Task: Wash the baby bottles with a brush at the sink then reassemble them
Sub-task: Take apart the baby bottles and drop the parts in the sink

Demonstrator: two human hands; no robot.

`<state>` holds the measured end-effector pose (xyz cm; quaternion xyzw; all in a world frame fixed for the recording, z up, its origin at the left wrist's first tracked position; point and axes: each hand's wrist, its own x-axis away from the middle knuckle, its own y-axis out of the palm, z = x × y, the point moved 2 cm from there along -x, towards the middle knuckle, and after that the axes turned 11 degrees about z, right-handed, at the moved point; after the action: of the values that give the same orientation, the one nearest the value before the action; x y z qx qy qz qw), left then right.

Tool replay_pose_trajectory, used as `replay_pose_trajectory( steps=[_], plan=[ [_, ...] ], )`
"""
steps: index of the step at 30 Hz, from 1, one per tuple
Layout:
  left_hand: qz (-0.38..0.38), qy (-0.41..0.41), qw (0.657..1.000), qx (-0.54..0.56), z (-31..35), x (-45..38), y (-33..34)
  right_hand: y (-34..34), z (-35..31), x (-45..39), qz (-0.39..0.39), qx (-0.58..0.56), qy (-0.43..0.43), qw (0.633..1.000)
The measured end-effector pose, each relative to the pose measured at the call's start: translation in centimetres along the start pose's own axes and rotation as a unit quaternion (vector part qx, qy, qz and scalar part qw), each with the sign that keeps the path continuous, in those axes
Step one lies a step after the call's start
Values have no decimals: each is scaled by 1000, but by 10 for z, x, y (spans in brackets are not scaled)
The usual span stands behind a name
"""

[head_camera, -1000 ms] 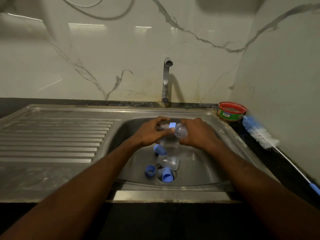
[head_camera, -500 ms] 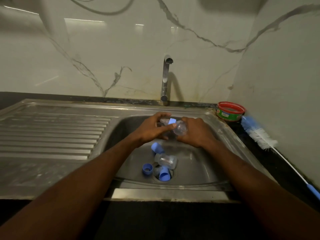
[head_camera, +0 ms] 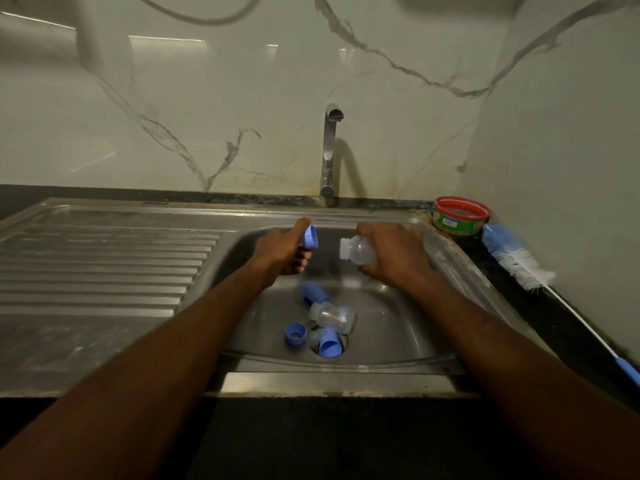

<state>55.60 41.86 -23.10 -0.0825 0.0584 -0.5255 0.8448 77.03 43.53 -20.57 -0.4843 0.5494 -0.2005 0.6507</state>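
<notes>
**Two hands hold a bottle and its blue top over the sink**

The left hand [head_camera: 282, 249] is over the sink [head_camera: 391, 327]. Its fingers curl around a blue ring cap [head_camera: 310, 236] and pinch it. The right hand [head_camera: 394, 252] is close by, with a small gap between the two hands. Its fingers wrap around a clear baby bottle [head_camera: 356, 250]. The bottle lies on its side, and its open neck points at the blue cap. The cap and the bottle do not touch.

Down in the bottom of the sink lie more pieces. A second clear bottle [head_camera: 333, 317] lies on its side near the drain. A blue cover [head_camera: 313, 293] lies just behind it. A blue ring [head_camera: 295, 334] sits to the left of the drain. Another blue cover [head_camera: 329, 345] rests right on the drain.

The tap [head_camera: 329, 154] stands behind the sink, by the wall. On the dark tabletop [head_camera: 540, 317] to the right sits a red and green tub [head_camera: 460, 216]. Next to the tub lies a long bottle brush [head_camera: 516, 261] with blue and white bristles. Its thin handle points toward the person.
</notes>
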Motion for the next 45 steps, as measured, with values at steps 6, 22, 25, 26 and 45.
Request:
replay_pose_trajectory(
  steps=[6, 22, 25, 26, 45],
  plan=[
    [-80, 71, 993, -55, -4, 6, 11, 24, 6, 12, -208, -4, 40, 977],
    [-75, 302, 941, -130, -1, 3, 13, 28, -17, -4, -101, -539, 249, 798],
    [-139, 242, 958, -67, 2, 6, 20, 26, -12, -6, -68, -559, 269, 782],
    [-158, 209, 964, -34, 4, 8, 21, 25, -10, -6, -61, -567, 275, 775],
    [-88, 189, 975, -75, 4, 16, 24, 15, -13, 3, -66, -560, 290, 773]
  ],
)
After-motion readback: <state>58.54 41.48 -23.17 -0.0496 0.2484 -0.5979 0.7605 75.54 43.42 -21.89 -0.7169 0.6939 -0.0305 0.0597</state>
